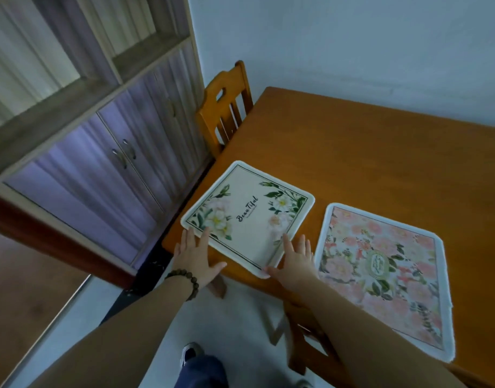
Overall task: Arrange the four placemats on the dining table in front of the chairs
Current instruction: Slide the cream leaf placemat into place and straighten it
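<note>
Two placemats lie flat on the wooden dining table (380,152). The cream placemat (249,214) with white flowers and the word "Beautiful" sits near the table's left corner. A pink floral placemat (386,273) lies to its right, along the near edge. My left hand (197,254) rests with spread fingers on the cream mat's near-left edge. My right hand (295,259) lies flat on the same mat's near-right corner, fingers apart. Neither hand grips anything. No other placemat is in view.
A wooden chair (226,107) stands at the table's left end, and another chair (305,337) is tucked under the near side below my right arm. A cabinet with purple doors (114,163) fills the left. A white wall runs behind the table.
</note>
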Demonstrator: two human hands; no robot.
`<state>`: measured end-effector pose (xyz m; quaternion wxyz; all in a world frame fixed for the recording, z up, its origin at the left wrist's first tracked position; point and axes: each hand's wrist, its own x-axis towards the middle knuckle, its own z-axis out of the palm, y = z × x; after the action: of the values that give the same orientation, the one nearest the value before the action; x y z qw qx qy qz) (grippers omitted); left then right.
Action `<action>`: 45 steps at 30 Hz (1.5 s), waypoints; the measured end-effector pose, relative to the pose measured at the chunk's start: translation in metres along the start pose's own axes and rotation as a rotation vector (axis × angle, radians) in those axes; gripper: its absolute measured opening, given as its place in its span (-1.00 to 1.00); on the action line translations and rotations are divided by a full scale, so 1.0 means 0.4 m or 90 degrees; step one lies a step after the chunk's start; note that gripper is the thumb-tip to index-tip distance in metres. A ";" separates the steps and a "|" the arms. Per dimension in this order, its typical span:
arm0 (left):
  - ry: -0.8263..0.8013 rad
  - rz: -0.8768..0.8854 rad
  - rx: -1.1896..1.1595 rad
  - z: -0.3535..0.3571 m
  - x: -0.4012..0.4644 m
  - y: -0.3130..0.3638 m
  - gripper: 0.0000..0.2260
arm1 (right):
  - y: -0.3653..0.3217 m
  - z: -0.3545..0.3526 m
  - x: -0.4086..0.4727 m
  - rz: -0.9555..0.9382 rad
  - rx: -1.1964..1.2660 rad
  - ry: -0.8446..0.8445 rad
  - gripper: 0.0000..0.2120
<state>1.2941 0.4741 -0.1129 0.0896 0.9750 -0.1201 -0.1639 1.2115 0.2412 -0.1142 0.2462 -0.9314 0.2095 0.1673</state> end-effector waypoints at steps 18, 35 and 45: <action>-0.130 0.202 -0.009 -0.045 0.296 -0.205 -0.04 | -0.231 0.157 0.061 0.289 0.095 0.143 0.15; -0.084 0.289 0.094 -0.143 0.842 0.022 -0.13 | -0.155 -0.079 0.535 0.308 0.127 0.207 0.17; -0.090 0.308 0.134 -0.189 1.053 0.142 -0.18 | -0.132 -0.187 0.720 0.341 0.150 0.224 0.12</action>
<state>1.6945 0.3191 -0.1559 0.0157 0.9081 -0.3716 -0.1924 1.4985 0.1548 -0.1517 0.2598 -0.8230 0.5037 0.0370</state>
